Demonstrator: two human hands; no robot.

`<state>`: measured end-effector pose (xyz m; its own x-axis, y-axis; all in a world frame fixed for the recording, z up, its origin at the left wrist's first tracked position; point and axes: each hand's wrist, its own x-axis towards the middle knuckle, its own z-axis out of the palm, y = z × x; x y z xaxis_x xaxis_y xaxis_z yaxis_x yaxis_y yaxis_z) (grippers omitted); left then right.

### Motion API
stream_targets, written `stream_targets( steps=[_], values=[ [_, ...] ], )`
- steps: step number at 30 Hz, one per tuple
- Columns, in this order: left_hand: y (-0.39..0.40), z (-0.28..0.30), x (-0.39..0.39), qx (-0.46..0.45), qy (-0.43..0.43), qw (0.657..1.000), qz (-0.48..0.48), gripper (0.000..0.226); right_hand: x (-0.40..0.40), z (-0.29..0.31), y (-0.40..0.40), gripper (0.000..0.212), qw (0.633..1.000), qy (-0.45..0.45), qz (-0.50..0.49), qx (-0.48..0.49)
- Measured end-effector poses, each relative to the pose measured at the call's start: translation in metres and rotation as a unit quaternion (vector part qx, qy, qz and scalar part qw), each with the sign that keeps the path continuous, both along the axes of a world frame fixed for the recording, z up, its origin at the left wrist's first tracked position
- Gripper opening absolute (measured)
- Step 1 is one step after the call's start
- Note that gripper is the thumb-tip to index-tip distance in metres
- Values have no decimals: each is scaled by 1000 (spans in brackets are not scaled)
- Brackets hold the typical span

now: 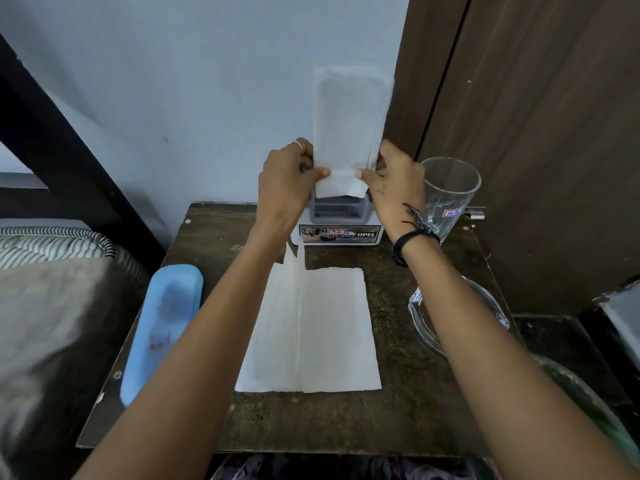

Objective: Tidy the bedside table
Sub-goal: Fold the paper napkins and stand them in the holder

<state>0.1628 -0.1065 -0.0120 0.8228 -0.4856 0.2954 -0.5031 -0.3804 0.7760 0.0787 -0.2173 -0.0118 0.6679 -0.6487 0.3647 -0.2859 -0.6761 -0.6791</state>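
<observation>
A small dark bedside table (398, 393) stands against a pale wall, with a brown wardrobe door on the right and striped bedding on the left. Above its far edge the left hand (287, 188) and the right hand (394, 188) each pinch the lower end of a folded tissue (349, 123) between thumb and curled fingers, so the strip stands upright above the fingertips, and just below them sits a small grey holder (341, 220) with a printed label on its base. The step in hand looks like slipping the strip down into that holder; to do it well the thumbs should keep the fold flat and the bottom edge level, lowering it straight so the thin paper does not buckle at the slot. Nearer than the fingers, a second tissue (311, 330) lies spread flat in the middle of the top, likely next to be folded. Beside the right knuckles a tall drinking glass (450, 192) stands very near, and a glass jug (460, 313) lies under that forearm, so the right elbow has little room to swing. Left of the left forearm a blue case (162, 327) lies along the table's edge, close to overhanging; the open room is straight back toward the body
</observation>
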Motion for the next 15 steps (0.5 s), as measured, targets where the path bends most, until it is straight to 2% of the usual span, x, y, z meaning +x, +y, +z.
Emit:
stream_targets(
  steps=[3,8,11,13,15],
  values=[
    [2,-4,0,79,-60,995,32,19,-1,-2,3,20,999,8,9,-37],
    [1,2,-3,138,-100,985,37,19,-4,-8,8,30,991,33,28,-123],
    [-3,1,-4,183,-98,977,43,14,-2,-6,7,28,990,43,28,-134],
    [-6,-1,-5,237,-92,966,41,24,0,-5,6,26,990,52,26,-130],
    [-10,-1,-8,254,-92,962,50,29,1,-3,6,27,991,63,22,-119]
  ],
)
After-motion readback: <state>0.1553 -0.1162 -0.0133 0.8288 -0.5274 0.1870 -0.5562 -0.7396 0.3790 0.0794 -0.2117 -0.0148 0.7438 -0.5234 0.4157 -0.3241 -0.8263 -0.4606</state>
